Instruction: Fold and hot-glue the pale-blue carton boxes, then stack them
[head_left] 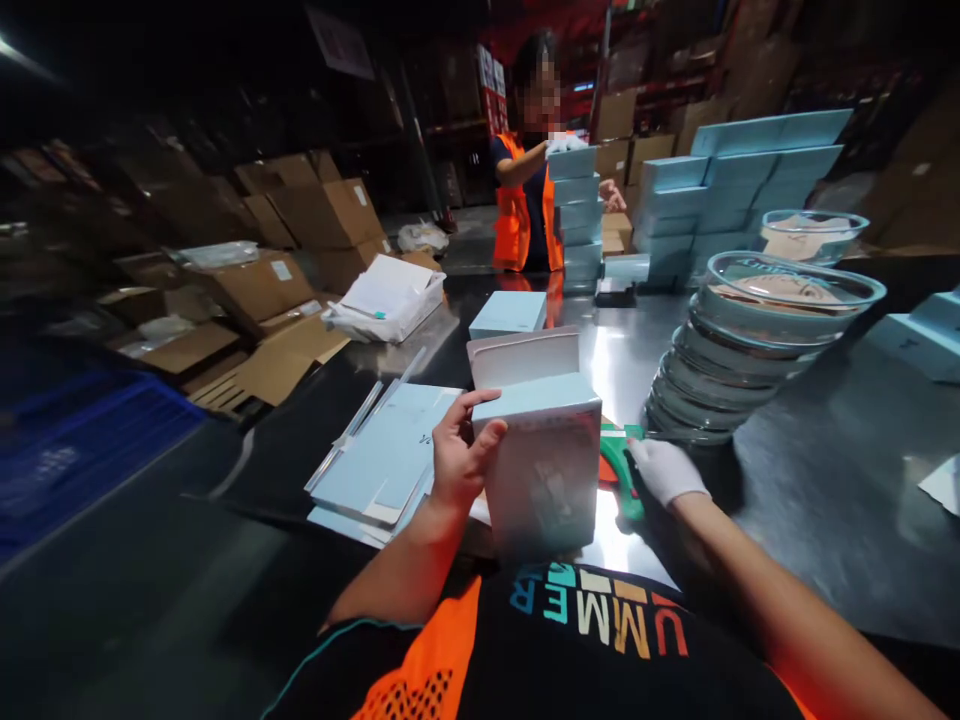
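Two hands flanking pale box.

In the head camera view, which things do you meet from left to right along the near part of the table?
Flat light-blue sheets → left hand → pale blue box → green tool → gloved right hand → stack of glass bowls.
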